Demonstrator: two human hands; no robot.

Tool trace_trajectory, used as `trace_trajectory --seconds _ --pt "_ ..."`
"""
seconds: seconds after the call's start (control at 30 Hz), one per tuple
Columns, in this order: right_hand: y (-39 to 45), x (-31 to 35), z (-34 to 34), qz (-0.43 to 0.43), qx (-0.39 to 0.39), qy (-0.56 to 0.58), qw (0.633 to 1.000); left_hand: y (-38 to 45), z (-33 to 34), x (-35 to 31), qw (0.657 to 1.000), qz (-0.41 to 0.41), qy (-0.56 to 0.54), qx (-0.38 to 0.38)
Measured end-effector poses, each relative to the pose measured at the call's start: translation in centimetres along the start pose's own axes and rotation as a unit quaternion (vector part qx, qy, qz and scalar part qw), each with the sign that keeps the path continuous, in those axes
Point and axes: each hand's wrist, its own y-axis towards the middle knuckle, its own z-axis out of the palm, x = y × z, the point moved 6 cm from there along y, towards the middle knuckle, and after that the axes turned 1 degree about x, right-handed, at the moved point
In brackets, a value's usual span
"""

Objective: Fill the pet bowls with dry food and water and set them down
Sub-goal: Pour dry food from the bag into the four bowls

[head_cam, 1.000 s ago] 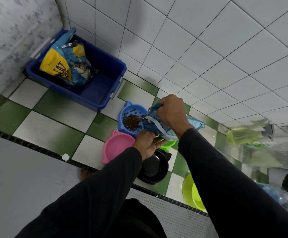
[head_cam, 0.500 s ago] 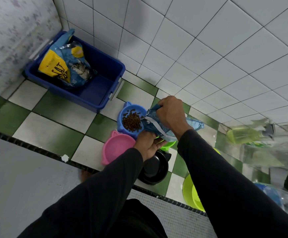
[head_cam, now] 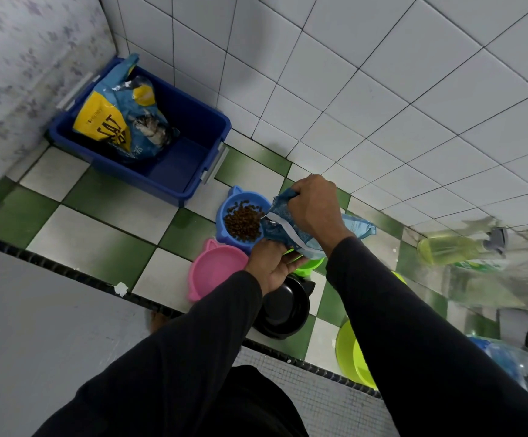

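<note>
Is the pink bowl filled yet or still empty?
Empty. The pink bowl shows only its bare pink bottom, while the blue bowl beside it holds brown kibble.

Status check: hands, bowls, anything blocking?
Right hand grips food bag, left hand supports it. Blue bowl holds kibble; pink bowl, black bowl empty. Nothing blocking.

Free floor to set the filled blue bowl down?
Bare checkered tiles left of the pink bowl, between the blue bin and the black strip. Crowded on the right: blue bowl, black bowl, green bowls, spray bottle.
</note>
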Motion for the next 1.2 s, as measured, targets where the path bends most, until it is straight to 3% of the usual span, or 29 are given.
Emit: trace_trajectory --seconds 0.27,0.5,0.6,0.8,1.2 --pt "-0.3 -0.7 -0.1 0.009 -0.009 0.027 1.000 0.3 -0.2 0.1 1.000 0.008 0.021 -0.007" --pt "-1.2 -4.0 -0.5 0.061 -0.045 0.103 0.992 0.1 -0.1 -0.2 0.995 0.047 0.078 -0.043" --pt "-1.9 -6.1 -0.6 0.096 -0.064 0.186 0.976 -0.4 0.2 -0.4 0.991 0.065 0.102 -0.057" --pt "-3.6 -9.5 -0.4 0.166 -0.082 0.369 0.911 -1.3 1.1 -0.2 0.980 0.101 0.156 -0.072" --pt "-6.6 -15.4 0.9 0.197 -0.067 0.636 0.743 -2.9 3.3 1.1 0.947 0.215 0.235 -0.052"
